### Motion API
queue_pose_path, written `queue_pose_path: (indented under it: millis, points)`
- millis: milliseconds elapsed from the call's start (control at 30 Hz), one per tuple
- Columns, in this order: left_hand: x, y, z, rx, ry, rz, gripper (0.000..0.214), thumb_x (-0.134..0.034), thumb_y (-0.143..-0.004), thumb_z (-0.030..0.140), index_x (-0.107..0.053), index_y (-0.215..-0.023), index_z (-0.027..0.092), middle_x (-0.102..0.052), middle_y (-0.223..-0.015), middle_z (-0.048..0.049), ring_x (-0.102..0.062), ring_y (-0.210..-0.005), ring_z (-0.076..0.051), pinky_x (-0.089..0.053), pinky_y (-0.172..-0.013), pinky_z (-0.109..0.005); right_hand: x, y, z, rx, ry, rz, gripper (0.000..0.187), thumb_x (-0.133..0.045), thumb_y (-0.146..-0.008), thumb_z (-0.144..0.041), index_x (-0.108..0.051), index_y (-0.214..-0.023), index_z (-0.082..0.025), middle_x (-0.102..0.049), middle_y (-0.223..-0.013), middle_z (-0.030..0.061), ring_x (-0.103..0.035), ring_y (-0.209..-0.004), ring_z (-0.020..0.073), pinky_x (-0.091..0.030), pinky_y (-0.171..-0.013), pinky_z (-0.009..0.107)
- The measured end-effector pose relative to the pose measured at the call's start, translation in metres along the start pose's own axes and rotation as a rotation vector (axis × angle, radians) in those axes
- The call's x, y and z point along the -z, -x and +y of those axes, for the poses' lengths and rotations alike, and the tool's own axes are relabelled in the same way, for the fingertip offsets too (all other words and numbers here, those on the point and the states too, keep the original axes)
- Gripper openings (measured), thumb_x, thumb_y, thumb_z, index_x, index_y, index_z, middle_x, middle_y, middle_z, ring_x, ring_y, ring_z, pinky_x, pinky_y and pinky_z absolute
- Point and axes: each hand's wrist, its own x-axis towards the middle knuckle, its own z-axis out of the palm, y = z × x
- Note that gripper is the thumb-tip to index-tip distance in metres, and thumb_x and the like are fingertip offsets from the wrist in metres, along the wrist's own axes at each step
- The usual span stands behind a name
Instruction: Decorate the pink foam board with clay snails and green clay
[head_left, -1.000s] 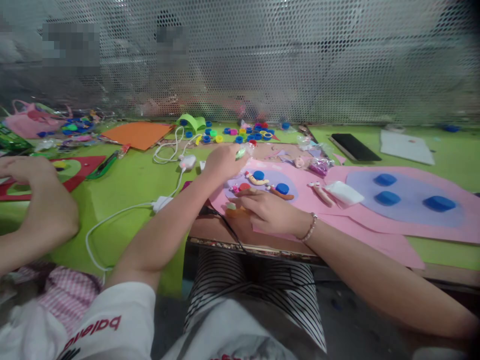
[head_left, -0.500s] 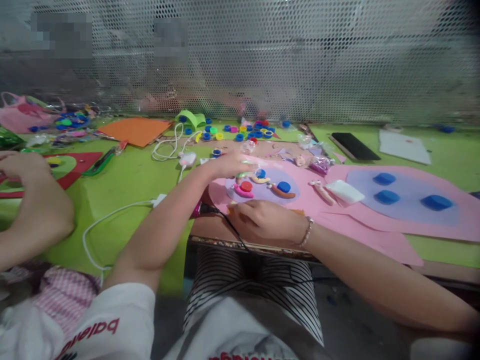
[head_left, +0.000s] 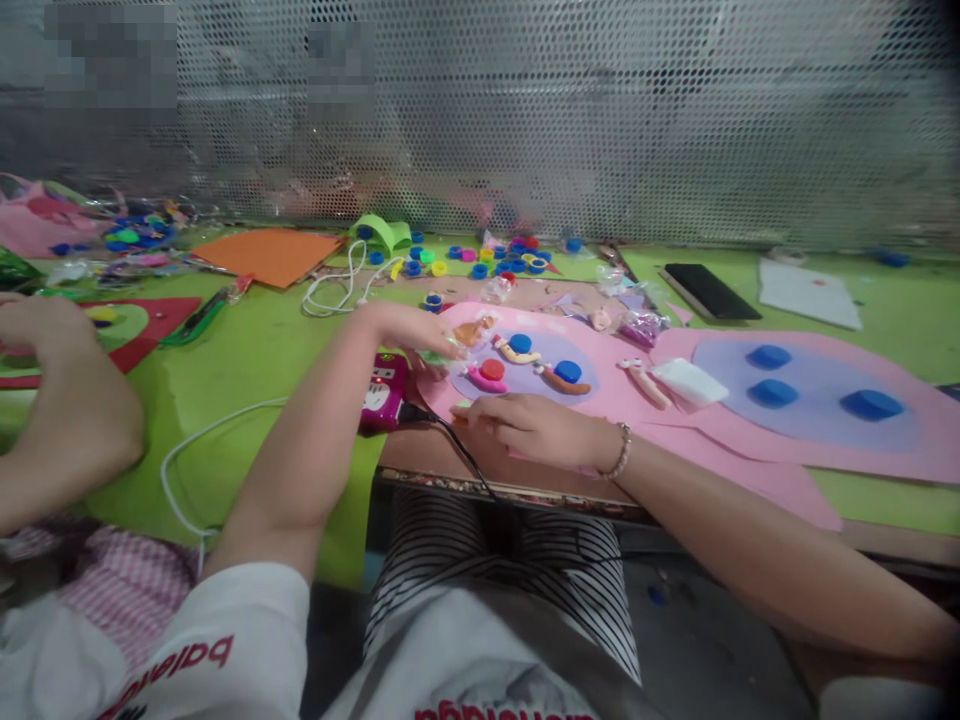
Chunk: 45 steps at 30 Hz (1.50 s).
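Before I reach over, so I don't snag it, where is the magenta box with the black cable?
In the head view, the magenta box lies a little left of centre, between the left forearm and the pink paper.

Pink sheet (head_left: 611,350), black-and-white striped trousers (head_left: 424,550)

From where I stand, the partly green-covered bench (head_left: 225,355) carries rounded pink paper cutouts (head_left: 616,402), a boxy magenta device (head_left: 388,385), a flat orange sheet (head_left: 266,255) and a black rectangular phone (head_left: 710,290).
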Motion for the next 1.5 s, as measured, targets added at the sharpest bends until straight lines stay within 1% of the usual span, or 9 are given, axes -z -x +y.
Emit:
queue_pose_path:
  millis: [200, 333, 467, 600, 800, 933, 1067, 1233, 1500]
  points:
    - [-0.001, -0.006, -0.001, 0.049, 0.057, 0.012, 0.036, -0.063, -0.064, 0.048, -0.068, -0.091, 0.024, -0.069, -0.086, -0.0044, -0.062, -0.076, -0.016, -0.048, -0.063, -0.022, 0.001, -0.001, 0.002, -0.026, -0.207, 0.011, 0.026, -0.037, -0.092, -0.022, -0.053, -0.112, -0.019, -0.059, -0.119, 0.006, -0.055, -0.106, 0.0178, -0.041, -0.093, 0.036]
    - [-0.001, -0.005, -0.001, 0.028, 0.049, 0.022, 0.033, -0.062, -0.065, 0.047, -0.068, -0.088, 0.024, -0.068, -0.088, -0.0046, -0.062, -0.077, -0.015, -0.048, -0.062, -0.022, 0.003, -0.002, 0.002, -0.037, -0.321, 0.112, 0.027, -0.032, -0.096, -0.03, -0.053, -0.109, -0.018, -0.059, -0.116, 0.0079, -0.054, -0.107, 0.0171, -0.04, -0.096, 0.035]
    - [0.0, -0.007, -0.003, 0.031, 0.072, 0.03, 0.032, -0.062, -0.065, 0.048, -0.066, -0.083, 0.022, -0.069, -0.089, -0.0051, -0.063, -0.077, -0.016, -0.047, -0.061, -0.022, 0.004, -0.002, -0.001, -0.023, -0.245, 0.115, 0.029, -0.03, -0.097, -0.03, -0.054, -0.104, -0.018, -0.061, -0.107, 0.0076, -0.057, -0.098, 0.0171, -0.043, -0.09, 0.034]
    - [-0.001, -0.009, -0.002, 0.074, 0.048, 0.048, 0.033, -0.061, -0.067, 0.049, -0.065, -0.084, 0.021, -0.07, -0.086, -0.0059, -0.064, -0.079, -0.017, -0.048, -0.063, -0.023, -0.001, -0.001, -0.002, -0.03, -0.099, 0.077, 0.033, -0.029, -0.097, -0.036, -0.054, -0.111, -0.019, -0.062, -0.107, 0.008, -0.058, -0.094, 0.0186, -0.044, -0.085, 0.035]
    - [-0.004, -0.011, 0.002, 0.096, 0.04, 0.095, 0.029, -0.067, -0.062, 0.04, -0.065, -0.08, 0.018, -0.069, -0.082, -0.0073, -0.066, -0.079, -0.02, -0.051, -0.067, -0.027, -0.006, 0.0, -0.003, 0.034, 0.069, 0.06, 0.036, -0.029, -0.097, -0.037, -0.051, -0.119, -0.018, -0.063, -0.108, 0.0101, -0.059, -0.095, 0.0205, -0.044, -0.085, 0.037]
    - [-0.003, -0.012, 0.0, 0.097, 0.057, 0.089, 0.027, -0.067, -0.062, 0.039, -0.064, -0.078, 0.018, -0.069, -0.081, -0.0074, -0.066, -0.079, -0.02, -0.052, -0.067, -0.027, -0.005, -0.001, -0.005, 0.018, 0.057, 0.036, 0.035, -0.03, -0.097, -0.037, -0.05, -0.119, -0.019, -0.063, -0.107, 0.0093, -0.059, -0.094, 0.0204, -0.044, -0.084, 0.037]
    - [-0.002, -0.012, -0.002, 0.094, 0.031, 0.093, 0.031, -0.066, -0.063, 0.042, -0.064, -0.083, 0.018, -0.07, -0.083, -0.0078, -0.066, -0.08, -0.02, -0.052, -0.064, -0.025, 0.002, 0.0, -0.006, -0.004, -0.06, 0.054, 0.034, -0.029, -0.098, -0.037, -0.048, -0.12, -0.02, -0.061, -0.114, 0.0078, -0.058, -0.099, 0.0191, -0.044, -0.086, 0.036]
    - [-0.002, -0.01, -0.001, 0.088, -0.007, 0.082, 0.035, -0.065, -0.064, 0.048, -0.063, -0.081, 0.018, -0.071, -0.084, -0.0085, -0.067, -0.078, -0.02, -0.052, -0.063, -0.025, 0.013, 0.001, -0.008, -0.08, -0.058, 0.101, 0.032, -0.029, -0.097, -0.033, -0.054, -0.108, -0.017, -0.062, -0.107, 0.0092, -0.058, -0.095, 0.0193, -0.043, -0.084, 0.035]
    - [-0.001, -0.017, -0.002, 0.137, -0.052, 0.066, 0.048, -0.06, -0.07, 0.054, -0.062, -0.097, 0.014, -0.07, -0.097, -0.0124, -0.067, -0.087, -0.02, -0.052, -0.071, -0.024, 0.004, 0.001, -0.006, 0.041, 0.058, 0.025, 0.035, -0.027, -0.098, -0.032, -0.05, -0.119, -0.017, -0.06, -0.114, 0.0101, -0.057, -0.098, 0.0194, -0.043, -0.085, 0.035]
